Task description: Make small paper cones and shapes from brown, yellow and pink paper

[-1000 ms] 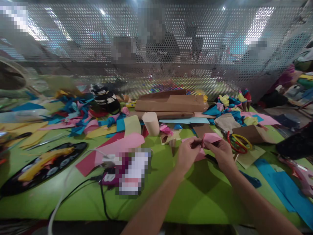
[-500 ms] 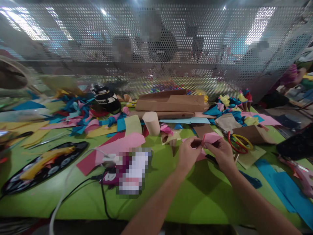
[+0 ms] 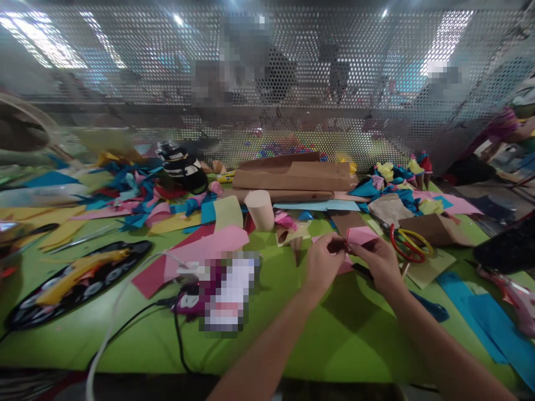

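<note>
A small piece of pink paper (image 3: 361,235) is pinched between my two hands, above the green table (image 3: 292,345). My left hand (image 3: 324,264) grips its left edge with thumb and fingertips. On the paper's right side, my right hand (image 3: 378,262) presses it between thumb and fingers. Another pink scrap (image 3: 345,266) lies below the hands, partly hidden by them. Close to my right hand are scissors with red and yellow handles (image 3: 407,243) and a dark blue-handled tool (image 3: 430,306). A small brown paper cone (image 3: 296,250) stands left of my left hand.
A pale paper roll (image 3: 260,210) stands mid-table before folded brown paper (image 3: 292,177). Leftward lie a pixelated phone (image 3: 232,295), cables, a black tray (image 3: 79,284) and a black-and-white bottle (image 3: 181,167). Blue paper strips (image 3: 480,317) lie right. A perforated metal screen (image 3: 146,83) rises behind.
Both hands stay in nearly the same place, still holding the pink paper, which has tilted slightly. A person behind the screen has shifted a little left.
</note>
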{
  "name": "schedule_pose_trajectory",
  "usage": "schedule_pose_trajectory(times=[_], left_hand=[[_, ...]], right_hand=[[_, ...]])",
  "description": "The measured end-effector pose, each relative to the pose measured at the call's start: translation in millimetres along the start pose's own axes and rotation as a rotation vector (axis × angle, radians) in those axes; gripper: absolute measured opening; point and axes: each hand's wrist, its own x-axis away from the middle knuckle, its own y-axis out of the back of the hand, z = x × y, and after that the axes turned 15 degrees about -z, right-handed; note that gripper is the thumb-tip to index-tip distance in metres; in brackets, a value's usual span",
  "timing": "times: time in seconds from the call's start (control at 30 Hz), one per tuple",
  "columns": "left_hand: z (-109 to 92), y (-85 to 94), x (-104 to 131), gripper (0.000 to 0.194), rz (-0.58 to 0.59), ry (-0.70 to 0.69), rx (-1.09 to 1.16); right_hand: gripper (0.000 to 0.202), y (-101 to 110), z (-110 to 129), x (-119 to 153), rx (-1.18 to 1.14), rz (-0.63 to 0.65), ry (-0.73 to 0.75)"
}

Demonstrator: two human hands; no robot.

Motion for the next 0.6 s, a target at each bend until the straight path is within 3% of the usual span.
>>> schedule_pose_trajectory(times=[0.3,0.6], left_hand=[[8.0,-0.4,-4.6,0.019,0.095,0.113,0.186],[8.0,-1.3,-5.6,0.02,0.108,0.142,0.22]], right_hand=[[0.024,-1.2,2.2,-2.9,-0.049,-0.029,-0.029],[0.022,-2.9,11.0,0.4,-0.028,-0.019,-0.006]])
